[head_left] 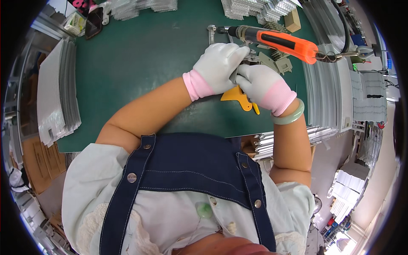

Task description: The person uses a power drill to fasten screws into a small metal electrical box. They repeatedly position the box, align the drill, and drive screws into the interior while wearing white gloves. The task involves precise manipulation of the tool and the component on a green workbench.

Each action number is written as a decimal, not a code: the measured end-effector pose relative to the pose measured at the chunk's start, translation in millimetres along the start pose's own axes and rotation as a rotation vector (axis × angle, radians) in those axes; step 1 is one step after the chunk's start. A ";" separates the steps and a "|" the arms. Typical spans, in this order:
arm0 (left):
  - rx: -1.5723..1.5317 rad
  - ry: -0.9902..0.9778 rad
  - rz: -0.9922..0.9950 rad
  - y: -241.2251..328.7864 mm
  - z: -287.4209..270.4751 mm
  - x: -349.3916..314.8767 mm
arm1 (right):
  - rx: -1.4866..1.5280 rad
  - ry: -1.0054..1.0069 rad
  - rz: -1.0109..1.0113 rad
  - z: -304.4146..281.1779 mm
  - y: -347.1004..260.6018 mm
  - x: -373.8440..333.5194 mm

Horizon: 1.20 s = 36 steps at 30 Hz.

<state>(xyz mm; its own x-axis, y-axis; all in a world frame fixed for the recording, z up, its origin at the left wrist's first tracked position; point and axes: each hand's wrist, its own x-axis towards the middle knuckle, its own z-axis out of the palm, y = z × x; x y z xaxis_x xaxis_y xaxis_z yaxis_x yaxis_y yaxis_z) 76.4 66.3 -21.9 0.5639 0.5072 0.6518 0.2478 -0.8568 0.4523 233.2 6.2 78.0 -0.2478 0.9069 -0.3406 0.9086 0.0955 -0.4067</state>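
Both my hands wear white gloves with pink cuffs and meet over the right half of the green table. The fingers of my left hand are closed at a small grey part, mostly hidden between the gloves. My right hand is curled against the same part from the other side. Just beyond the fingers lie metal pieces and flat grey-green plates. An orange and black electric screwdriver hangs above them, tip pointing left. Below my hands rests a yellow scraper.
The green table spreads to the left. Stacked silvery panels line its left edge, and long panels stand at the right. Bubble-wrapped parts, a wooden block and a phone lie at the back.
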 end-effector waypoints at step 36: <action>-0.034 0.128 0.030 -5.4 -4.6 8.4 | 0.871 0.786 0.080 57.6 13.7 -22.8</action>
<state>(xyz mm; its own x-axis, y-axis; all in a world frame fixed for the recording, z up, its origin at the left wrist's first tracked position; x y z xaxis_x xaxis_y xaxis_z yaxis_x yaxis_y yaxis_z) 76.2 75.5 -16.0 0.4652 0.4914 0.7363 0.2043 -0.8689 0.4508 231.9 -36.7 31.4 0.3519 0.9306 0.1009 0.3004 -0.0101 -0.9538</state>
